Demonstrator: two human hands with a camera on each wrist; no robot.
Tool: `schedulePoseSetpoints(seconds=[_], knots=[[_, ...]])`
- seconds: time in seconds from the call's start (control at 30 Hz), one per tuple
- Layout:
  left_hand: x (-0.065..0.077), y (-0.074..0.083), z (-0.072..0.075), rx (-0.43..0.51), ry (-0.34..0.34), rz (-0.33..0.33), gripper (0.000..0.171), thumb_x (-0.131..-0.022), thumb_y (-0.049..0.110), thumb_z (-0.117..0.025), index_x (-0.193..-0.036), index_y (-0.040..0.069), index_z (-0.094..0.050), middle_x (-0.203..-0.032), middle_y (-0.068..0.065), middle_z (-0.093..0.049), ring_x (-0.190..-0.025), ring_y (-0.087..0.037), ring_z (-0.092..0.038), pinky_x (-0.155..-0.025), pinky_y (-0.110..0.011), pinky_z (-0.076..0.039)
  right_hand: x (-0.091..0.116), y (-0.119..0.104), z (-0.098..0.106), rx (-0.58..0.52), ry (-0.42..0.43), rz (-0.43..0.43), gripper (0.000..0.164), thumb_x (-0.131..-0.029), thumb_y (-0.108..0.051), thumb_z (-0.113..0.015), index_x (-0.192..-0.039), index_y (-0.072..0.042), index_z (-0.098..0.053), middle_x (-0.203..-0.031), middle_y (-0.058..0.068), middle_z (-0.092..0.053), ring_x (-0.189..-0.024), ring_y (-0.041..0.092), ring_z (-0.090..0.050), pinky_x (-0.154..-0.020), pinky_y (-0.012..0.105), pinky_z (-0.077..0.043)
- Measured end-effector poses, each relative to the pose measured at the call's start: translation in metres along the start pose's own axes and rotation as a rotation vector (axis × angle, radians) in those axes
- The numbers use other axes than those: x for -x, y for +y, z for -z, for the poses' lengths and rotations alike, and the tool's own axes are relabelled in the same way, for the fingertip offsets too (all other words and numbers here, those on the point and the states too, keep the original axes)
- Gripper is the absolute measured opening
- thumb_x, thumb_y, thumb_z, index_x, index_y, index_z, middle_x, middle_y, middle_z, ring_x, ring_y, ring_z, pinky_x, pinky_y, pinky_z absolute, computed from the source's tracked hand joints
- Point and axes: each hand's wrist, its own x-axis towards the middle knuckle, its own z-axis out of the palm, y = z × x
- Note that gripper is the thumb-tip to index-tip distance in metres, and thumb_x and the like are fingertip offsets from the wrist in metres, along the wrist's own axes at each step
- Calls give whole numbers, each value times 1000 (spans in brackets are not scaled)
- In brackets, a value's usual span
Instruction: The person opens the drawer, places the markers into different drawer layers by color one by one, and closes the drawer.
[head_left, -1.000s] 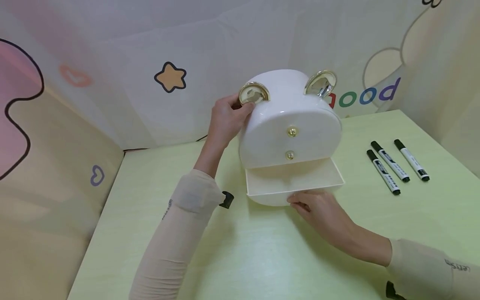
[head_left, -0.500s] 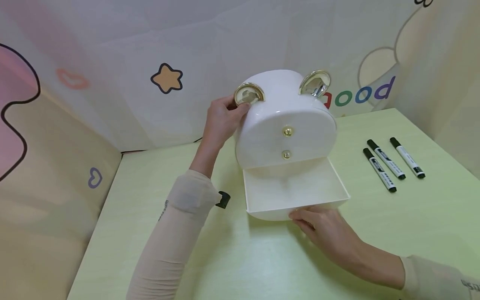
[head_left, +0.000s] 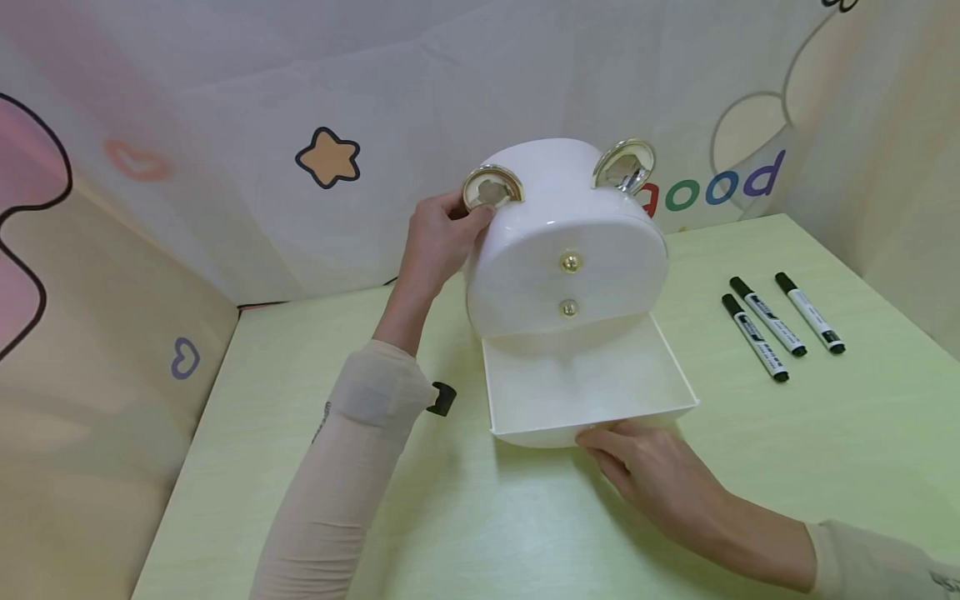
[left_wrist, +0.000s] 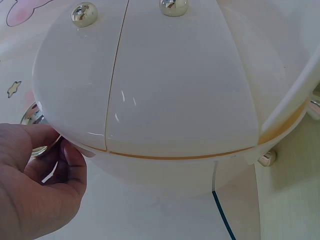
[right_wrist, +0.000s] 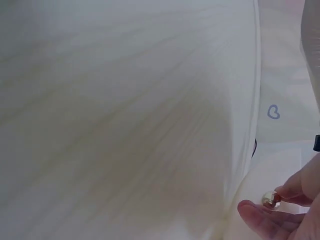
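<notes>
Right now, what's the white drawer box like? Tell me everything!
The white drawer box is glossy and looks plastic, with two gold-rimmed ears and gold knobs on its closed drawers. It stands on the green table, bottom drawer pulled out. The left hand holds one ear; the right hand pinches the bottom drawer's knob.

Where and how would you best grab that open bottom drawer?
Probably by the shiny round knob on the front of the drawer, coming from the near side and pinching it. The drawer is pulled out with its front facing the near side, and the knob juts out from it, small enough to pinch, as the right hand does.
</notes>
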Motion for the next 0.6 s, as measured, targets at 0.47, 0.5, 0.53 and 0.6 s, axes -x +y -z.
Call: schedulePoseSetpoints(seconds=[0.47,0.5,0.53,0.6], knots=[[2,0,1,7,-3,5,18,-98,20,-68,-108,8,-76,-84,-1,-60,-82,-13,-54,-67,-23,-43,-3,-14,24,46,-53,-130,24,-84,-9,-83,-106,-18,-80,-91,-13,-69,-73,7,-63,-55,24,-49],[2,0,0,5,-4,5,18,-98,20,-68,-108,8,-75,-84,-1,-60,-82,-13,-54,-67,-23,-43,-4,-14,28,39,-45,-147,21,-84,-10,-83,-104,-18,-80,-88,-16,-67,-71,5,-61,-54,23,-47],[2,0,0,0,-4,6,17,-98,21,-68,-108,9,-75,-83,-1,-60,-82,-13,-54,-67,-23,-43,-6,-14,31,28,-41,-167,19,-85,-10,-82,-101,-19,-80,-85,-18,-65,-70,3,-59,-54,21,-46],[1,0,0,-8,-4,6,17,-98,21,-68,-107,9,-75,-83,-1,-60,-82,-13,-53,-67,-23,-43,-8,-13,36,-1,-32,-201,17,-85,-9,-82,-98,-20,-79,-83,-22,-62,-70,0,-57,-54,21,-46]])
